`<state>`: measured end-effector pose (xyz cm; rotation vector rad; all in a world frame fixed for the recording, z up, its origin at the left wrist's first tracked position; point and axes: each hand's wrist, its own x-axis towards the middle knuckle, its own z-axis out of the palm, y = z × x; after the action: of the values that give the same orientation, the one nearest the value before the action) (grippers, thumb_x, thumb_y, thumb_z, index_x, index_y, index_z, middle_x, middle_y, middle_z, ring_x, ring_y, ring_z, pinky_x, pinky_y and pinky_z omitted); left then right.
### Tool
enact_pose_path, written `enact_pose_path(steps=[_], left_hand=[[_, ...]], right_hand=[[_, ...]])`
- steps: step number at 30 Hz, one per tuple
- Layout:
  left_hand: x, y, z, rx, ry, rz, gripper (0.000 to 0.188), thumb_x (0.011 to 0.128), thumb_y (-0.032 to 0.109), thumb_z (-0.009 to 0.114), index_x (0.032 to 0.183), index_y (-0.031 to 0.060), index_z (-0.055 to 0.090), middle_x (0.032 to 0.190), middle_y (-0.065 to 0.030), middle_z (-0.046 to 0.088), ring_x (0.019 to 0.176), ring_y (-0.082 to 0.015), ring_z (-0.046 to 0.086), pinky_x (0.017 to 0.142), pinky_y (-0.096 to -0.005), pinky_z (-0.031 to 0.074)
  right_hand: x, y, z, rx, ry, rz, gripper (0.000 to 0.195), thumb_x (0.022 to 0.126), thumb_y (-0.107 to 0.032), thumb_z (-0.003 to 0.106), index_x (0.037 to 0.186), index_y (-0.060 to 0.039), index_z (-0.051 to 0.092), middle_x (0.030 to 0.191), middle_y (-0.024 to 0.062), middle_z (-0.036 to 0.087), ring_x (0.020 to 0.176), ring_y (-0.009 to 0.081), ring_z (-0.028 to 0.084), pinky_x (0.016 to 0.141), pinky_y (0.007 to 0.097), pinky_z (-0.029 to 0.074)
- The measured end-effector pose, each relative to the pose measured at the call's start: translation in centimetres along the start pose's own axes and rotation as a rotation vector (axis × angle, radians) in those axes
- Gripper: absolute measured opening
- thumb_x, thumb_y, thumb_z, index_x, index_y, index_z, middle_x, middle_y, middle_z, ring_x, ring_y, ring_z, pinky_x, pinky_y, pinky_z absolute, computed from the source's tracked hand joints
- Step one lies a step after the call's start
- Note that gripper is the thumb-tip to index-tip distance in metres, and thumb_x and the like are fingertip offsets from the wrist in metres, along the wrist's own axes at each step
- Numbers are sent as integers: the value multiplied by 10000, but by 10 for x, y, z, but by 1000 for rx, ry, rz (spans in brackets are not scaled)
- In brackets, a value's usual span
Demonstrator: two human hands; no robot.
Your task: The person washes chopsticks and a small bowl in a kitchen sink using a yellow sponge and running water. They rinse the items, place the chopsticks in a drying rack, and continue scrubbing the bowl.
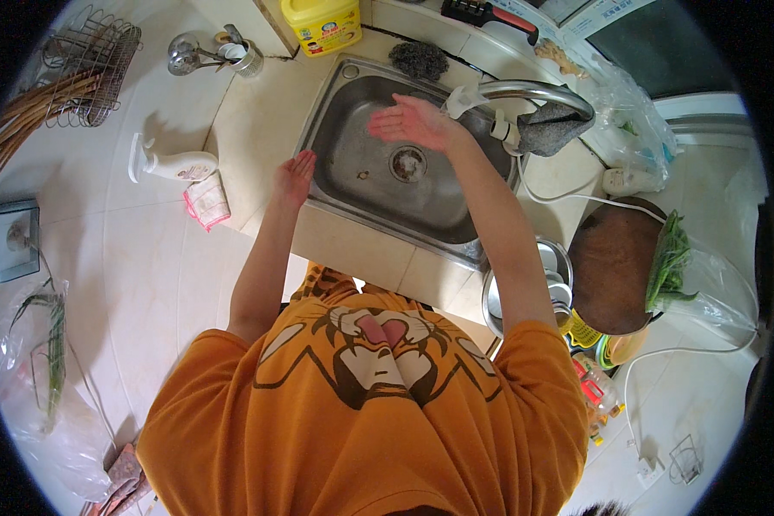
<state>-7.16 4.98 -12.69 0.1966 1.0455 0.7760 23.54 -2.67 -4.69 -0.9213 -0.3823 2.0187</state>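
Observation:
My right hand [419,122] is spread over the back of the stainless steel sink [387,200], its fingers pointing left, near the wrapped end of the curved faucet [535,90]. Nothing is held in it. Over the sink's left rim is my left hand [295,177], empty, with its fingers pointing up. The drain [407,164] lies between and below the two hands. A dark scouring pad [419,60] rests behind the sink's back edge. A grey cloth [548,129] hangs from the faucet.
Left of the sink are a white spray bottle [180,165], a folded cloth [208,201] and a utensil holder [248,59]. A yellow jug [322,26] stands behind. On the right are metal bowls [558,258], a round wooden board [613,264] and green vegetables [671,264] in plastic.

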Motion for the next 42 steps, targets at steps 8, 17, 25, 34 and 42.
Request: enact_pose_path(steps=[8,17,25,34,42], left_hand=[[-4,-6,-2,34,-35,-32,392,953,119,334,1234,-125,458,1282,-248,514,1210,-356,495,1057,-410,401],[-14,-34,44,254,-232,-166,399,972,160,343,1277,-52,487,1332,-162,510,1263,-259,462,1090,-366,326],[-8,-115,148,-213,-292,-305,340,944,159,367,1147,-49,544,1211,-149,574,1126,-243,532,951,-349,419],[-9,-94,112,4,-526,-424,328,893,207,461,1073,-21,614,979,-125,663,946,-272,613,910,-381,437],[4,-71,67,1801,-670,78,422,856,259,551,1222,54,597,1080,-146,663,1024,-260,614,885,-344,446]], right_hand=[[22,3,4,-20,-94,31,625,1001,-424,337,1338,98,403,1385,224,449,1290,309,443,1090,409,329],[-1,47,-49,125,319,-153,522,1002,-331,335,1268,101,457,1275,237,538,1199,329,518,1036,417,404],[-18,40,-16,208,426,-303,501,1005,-320,311,1247,84,482,1241,233,562,1150,323,552,1024,414,419],[-69,80,-53,-551,651,-85,461,908,-332,478,1224,-16,587,1135,178,650,1061,325,617,1004,431,414],[-97,134,-59,-1107,1261,-30,435,854,-238,566,1257,-75,563,1212,191,589,1123,351,557,937,445,459]])
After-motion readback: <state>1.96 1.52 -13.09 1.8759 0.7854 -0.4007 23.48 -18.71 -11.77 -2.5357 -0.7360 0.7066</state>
